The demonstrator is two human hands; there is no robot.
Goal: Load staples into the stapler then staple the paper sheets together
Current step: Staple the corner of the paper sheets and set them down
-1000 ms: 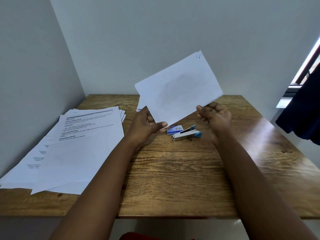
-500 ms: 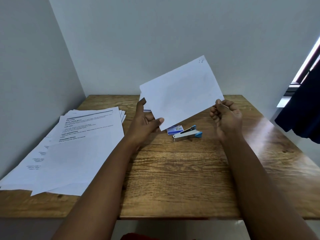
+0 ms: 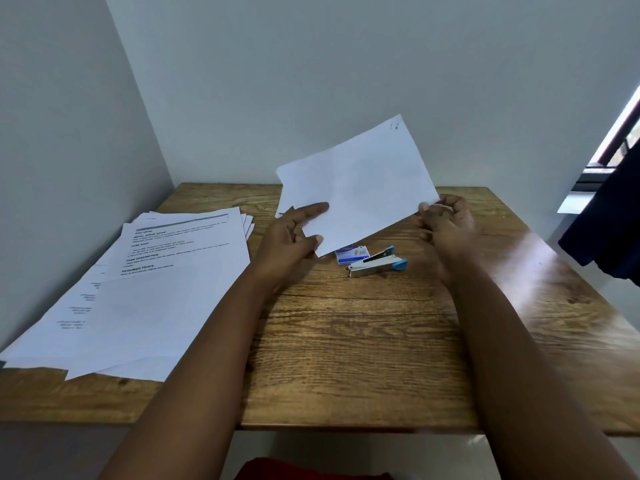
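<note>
I hold white paper sheets [image 3: 360, 181] up above the wooden table [image 3: 363, 341], tilted with the right corner high. My left hand [image 3: 289, 237] pinches their lower left corner, the forefinger lying along the front face. My right hand [image 3: 446, 223] grips the right lower corner with curled fingers. Under the sheets a silver stapler [image 3: 375, 264] with blue ends lies on the table. A small blue staple box [image 3: 351, 254] sits just left of it, partly hidden by the paper.
A fanned pile of printed sheets [image 3: 149, 292] covers the table's left side and overhangs the front edge. Walls close in at the back and left. A dark cloth [image 3: 609, 220] hangs by the window at the right.
The held sheets have shifted a little to the right and up. My right hand slid outward to the sheets' right corner, and my left forefinger now lies stretched over the front face.
</note>
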